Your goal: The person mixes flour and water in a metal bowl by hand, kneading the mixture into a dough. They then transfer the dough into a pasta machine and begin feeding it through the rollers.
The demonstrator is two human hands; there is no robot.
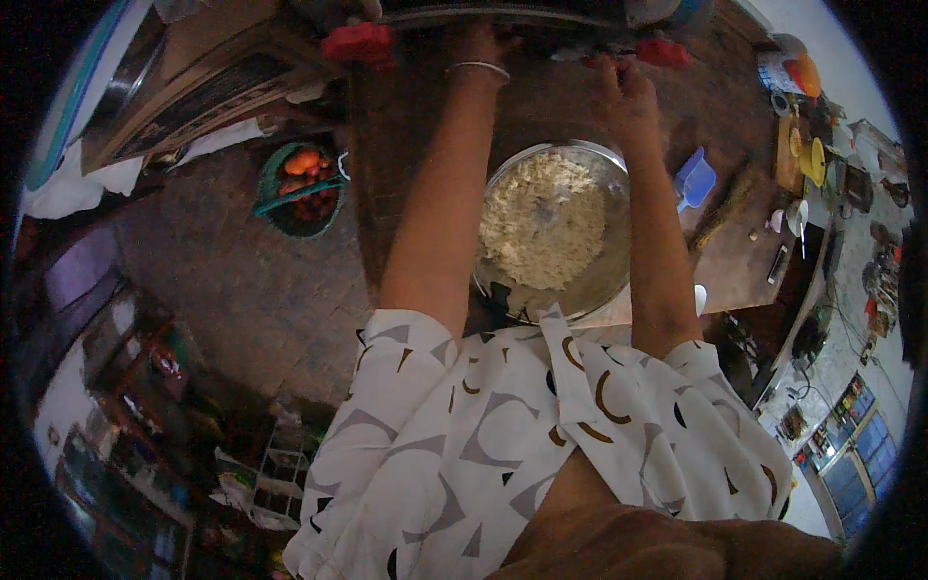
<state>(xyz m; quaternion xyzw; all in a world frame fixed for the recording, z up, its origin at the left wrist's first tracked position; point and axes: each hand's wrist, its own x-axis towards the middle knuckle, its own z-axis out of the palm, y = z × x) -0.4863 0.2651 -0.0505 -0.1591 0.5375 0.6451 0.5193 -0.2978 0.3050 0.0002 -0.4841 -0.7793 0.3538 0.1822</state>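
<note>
A wide metal bowl (616,239) holding a pale, crumbly flour-like mass (544,221) sits between my forearms, close to my body. Both arms reach past it to the far edge of the brown wooden surface. My left hand (478,45), with a bangle at the wrist, is at the dark object along the top; its fingers are too dim to read. My right hand (629,83) is near a red clamp-like piece (661,53) at the top right, fingertips by a small metal part; whether it grips anything cannot be told. Another red piece (359,43) lies left of my left hand.
A blue dustpan-like scoop (696,177) and a brush-like bundle (728,203) lie right of my right arm. Farther right are a phone (778,264), a yellow bowl (813,161) and small dishes. A green basket (270,185) of orange and red produce stands at left.
</note>
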